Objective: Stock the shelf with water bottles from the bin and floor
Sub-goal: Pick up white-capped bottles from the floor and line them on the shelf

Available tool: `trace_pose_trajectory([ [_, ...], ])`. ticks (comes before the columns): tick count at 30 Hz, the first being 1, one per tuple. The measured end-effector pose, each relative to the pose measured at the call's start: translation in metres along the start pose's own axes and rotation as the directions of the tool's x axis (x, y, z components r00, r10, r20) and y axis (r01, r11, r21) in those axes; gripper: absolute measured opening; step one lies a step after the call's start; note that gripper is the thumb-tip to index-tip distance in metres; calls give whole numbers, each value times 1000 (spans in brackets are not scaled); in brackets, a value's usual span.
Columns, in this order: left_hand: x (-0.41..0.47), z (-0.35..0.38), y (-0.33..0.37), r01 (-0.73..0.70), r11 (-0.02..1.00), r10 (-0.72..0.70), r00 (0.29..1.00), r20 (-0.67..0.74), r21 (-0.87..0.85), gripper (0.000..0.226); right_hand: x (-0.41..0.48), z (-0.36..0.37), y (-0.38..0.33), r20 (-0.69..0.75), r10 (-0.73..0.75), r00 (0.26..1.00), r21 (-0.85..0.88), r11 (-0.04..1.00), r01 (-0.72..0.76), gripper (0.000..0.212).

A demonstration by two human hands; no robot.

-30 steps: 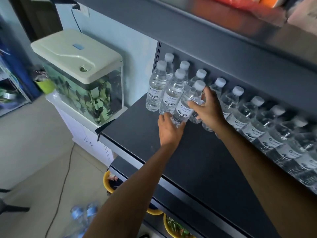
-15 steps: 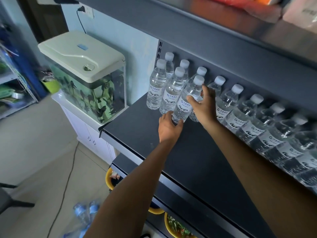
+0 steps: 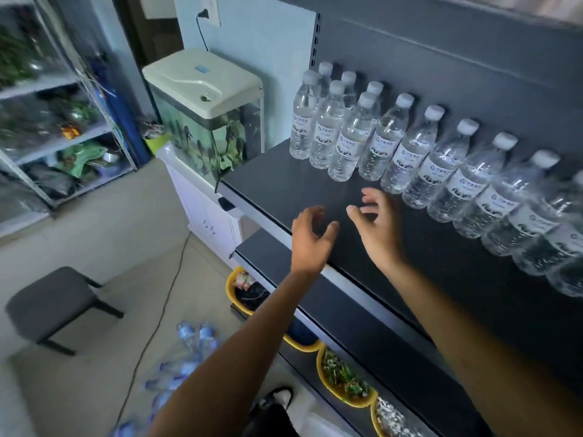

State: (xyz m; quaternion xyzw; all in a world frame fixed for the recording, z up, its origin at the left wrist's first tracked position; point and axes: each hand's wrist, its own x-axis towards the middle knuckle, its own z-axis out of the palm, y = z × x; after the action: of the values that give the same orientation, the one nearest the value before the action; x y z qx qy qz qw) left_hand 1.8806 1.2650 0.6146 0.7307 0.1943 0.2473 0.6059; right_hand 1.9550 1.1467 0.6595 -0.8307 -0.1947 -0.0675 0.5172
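Note:
Several clear water bottles with white caps stand along the back of the dark shelf (image 3: 284, 184); the front one of the left cluster is a bottle (image 3: 351, 140) standing upright by itself. My left hand (image 3: 310, 238) hovers over the shelf's front edge, fingers loosely curled, holding nothing. My right hand (image 3: 377, 225) is beside it, a little in front of the bottle row, fingers relaxed and empty. More bottles with blue caps (image 3: 189, 351) lie on the floor below, blurred.
A fish tank (image 3: 205, 115) stands on a white cabinet left of the shelf. A grey stool (image 3: 50, 304) and a black cable (image 3: 157, 316) are on the floor. Yellow bowls (image 3: 344, 373) of goods sit under the lower shelf. A metal rack (image 3: 56, 121) is at far left.
Both hands let go of the front bottle and pulled back toward the shelf's front edge. The bottle stays upright in the row. The view tilted down and left.

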Motion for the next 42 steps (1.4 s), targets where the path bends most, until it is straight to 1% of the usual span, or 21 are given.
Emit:
trace_pose_trajectory([
  [4,-87,-16,3,-21,1000,22,995,-99,16,27,-76,-23,0,90,-76,993,79,995,69,35],
  [7,-157,-28,-6,57,998,-55,984,-170,5,26,-136,-38,2,153,-117,981,113,988,100,28],
  [9,-199,-38,-12,92,996,-90,969,-228,-3,31,-172,-39,7,216,-144,966,129,985,118,27],
  [10,-222,-44,-15,124,992,-123,962,-245,-9,32,-190,-37,11,268,-135,954,127,986,104,26],
  [12,-254,-53,-17,166,986,-166,950,-264,-22,32,-213,-34,18,308,-112,945,108,991,82,26],
  [15,-298,-67,-24,211,977,-192,933,-305,28,35,-252,-34,26,364,-62,929,113,993,22,22],
  [18,-327,-74,-41,274,961,-249,913,-322,34,35,-287,-37,41,435,-63,898,99,995,22,18],
  [20,-345,-76,-54,315,949,-289,898,-333,26,37,-309,-34,58,491,-37,871,57,998,11,18],
  [22,-364,-79,-71,353,935,-319,882,-348,38,44,-336,-27,77,566,-1,824,-6,1000,5,23],
  [25,-400,-86,-103,437,899,-396,839,-373,31,40,-387,-16,102,675,40,737,-43,999,-15,25],
  [28,-442,-98,-138,506,862,-459,801,-383,23,40,-439,0,127,747,92,659,-102,994,-24,24],
  [31,-487,-114,-183,567,823,-516,749,-416,1,45,-490,19,151,817,145,559,-168,986,-10,29],
  [34,-531,-123,-239,625,781,-571,712,-409,-2,37,-539,42,187,856,174,487,-233,971,61,35],
  [36,-560,-125,-283,663,749,-612,690,-387,-1,32,-572,60,217,858,212,467,-288,953,96,33],
  [38,-587,-126,-329,689,724,-635,673,-379,9,38,-604,82,253,868,232,439,-318,939,133,32],
  [39,-598,-125,-351,701,713,-648,667,-368,14,44,-620,93,273,880,240,409,-329,930,163,34],
  [42,-632,-116,-421,735,678,-691,649,-318,25,50,-657,131,335,920,280,273,-360,880,309,41],
])
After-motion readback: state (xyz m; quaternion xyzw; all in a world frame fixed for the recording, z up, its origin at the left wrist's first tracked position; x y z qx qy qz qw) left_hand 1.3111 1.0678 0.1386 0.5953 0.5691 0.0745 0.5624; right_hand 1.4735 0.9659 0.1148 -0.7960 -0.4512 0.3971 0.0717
